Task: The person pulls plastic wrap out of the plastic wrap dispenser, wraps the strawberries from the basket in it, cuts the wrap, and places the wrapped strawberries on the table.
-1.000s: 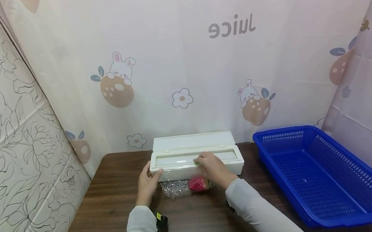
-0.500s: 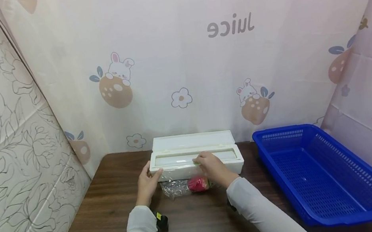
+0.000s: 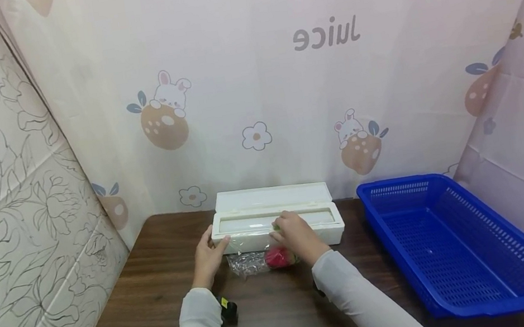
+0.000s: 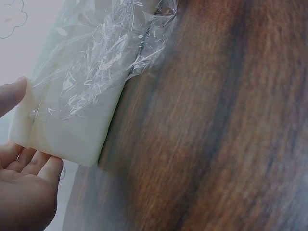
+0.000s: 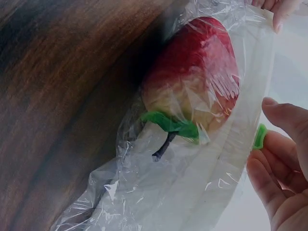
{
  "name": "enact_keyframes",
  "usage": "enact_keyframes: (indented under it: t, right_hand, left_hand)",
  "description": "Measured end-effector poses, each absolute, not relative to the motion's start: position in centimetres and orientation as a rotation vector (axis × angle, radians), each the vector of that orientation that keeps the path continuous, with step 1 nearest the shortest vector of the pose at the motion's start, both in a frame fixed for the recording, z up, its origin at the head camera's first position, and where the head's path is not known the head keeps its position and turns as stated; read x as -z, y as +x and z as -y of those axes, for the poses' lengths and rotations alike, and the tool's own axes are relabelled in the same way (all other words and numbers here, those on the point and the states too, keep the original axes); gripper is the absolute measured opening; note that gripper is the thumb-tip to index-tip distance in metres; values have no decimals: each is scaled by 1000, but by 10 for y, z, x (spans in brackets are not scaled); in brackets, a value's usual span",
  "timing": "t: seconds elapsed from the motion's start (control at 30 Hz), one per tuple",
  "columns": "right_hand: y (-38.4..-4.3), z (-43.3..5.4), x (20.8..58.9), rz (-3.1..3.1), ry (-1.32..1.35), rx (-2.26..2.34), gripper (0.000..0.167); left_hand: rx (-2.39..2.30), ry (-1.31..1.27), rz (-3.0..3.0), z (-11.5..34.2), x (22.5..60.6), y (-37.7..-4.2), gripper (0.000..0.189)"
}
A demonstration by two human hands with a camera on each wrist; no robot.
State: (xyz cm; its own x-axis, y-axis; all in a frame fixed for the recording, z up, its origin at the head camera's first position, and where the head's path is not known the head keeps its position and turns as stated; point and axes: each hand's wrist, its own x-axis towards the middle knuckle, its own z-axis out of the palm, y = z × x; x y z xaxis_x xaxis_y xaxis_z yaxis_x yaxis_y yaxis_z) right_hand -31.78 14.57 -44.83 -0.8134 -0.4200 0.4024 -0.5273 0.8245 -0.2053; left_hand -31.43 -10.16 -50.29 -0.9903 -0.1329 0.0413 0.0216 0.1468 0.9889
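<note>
A long white cling film dispenser (image 3: 331, 234) stands at the back of the table with its lid (image 3: 272, 196) raised. My left hand (image 3: 207, 259) grips its left end, thumb over the front edge and fingers at the end face in the left wrist view. My right hand (image 3: 298, 236) pinches a small green slide cutter (image 5: 260, 136) at the dispenser's front edge. Cling film (image 4: 103, 67) drapes down the front. Under crumpled film on the table lies a red and yellow artificial fruit (image 5: 192, 72) with green leaves and a dark stem, just below my right hand.
A blue perforated plastic basket (image 3: 405, 272) stands on the right of the brown wooden table (image 3: 144, 294). Patterned curtain (image 3: 249, 75) hangs right behind the dispenser. Black wrist gear (image 3: 228, 311) shows beside the left sleeve.
My right hand stays near the same spot on the dispenser's edge, its fingers slightly shifted around the green slide cutter. My left hand, the fruit and the dispenser keep their places.
</note>
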Motion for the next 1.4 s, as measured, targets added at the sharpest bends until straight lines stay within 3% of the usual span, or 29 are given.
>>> enact_keyframes:
  t: [0.43, 1.03, 1.4]
  right_hand:
    - [-316, -145, 461, 2576, 604, -470, 21]
    - [-320, -142, 460, 2541, 781, -569, 16]
    - [-326, -139, 462, 2485, 941, -519, 22]
  left_hand:
    - [1984, 113, 2277, 100, 503, -316, 77]
    - [1977, 126, 2277, 101, 501, -315, 77]
    - [1976, 133, 2293, 102, 503, -315, 79]
